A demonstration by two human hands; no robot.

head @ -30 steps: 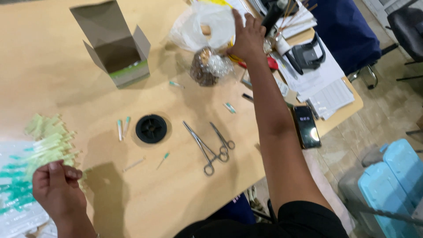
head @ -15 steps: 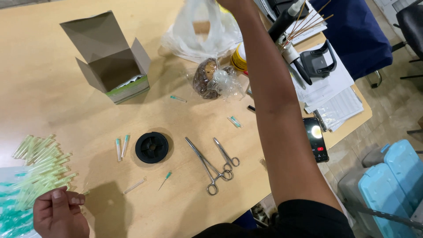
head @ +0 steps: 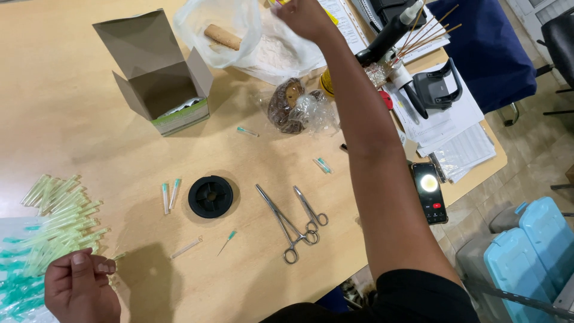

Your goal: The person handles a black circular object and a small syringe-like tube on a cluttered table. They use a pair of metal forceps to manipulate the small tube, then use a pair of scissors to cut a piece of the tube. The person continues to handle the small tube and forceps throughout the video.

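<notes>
Reaching farther than a second ago, the right hand (head: pixel 305 17) has left the crinkled wrap of brown pieces (head: pixel 294 109) and now sits at the desk's far edge, on the white plastic bag (head: pixel 239 33); whether its fingers grip anything cannot be told. The left hand (head: pixel 81 286) stays at the near left corner, fingers curled shut with thumb against forefinger, though nothing clearly shows between them. Just beside it lies the heap of pale green capped needles (head: pixel 60 218). Farther out on the desk (head: pixel 72 119) rest a black spool (head: pixel 210 196) and two steel forceps (head: pixel 293 221), with an open cardboard box (head: pixel 158 78) toward the far side.
</notes>
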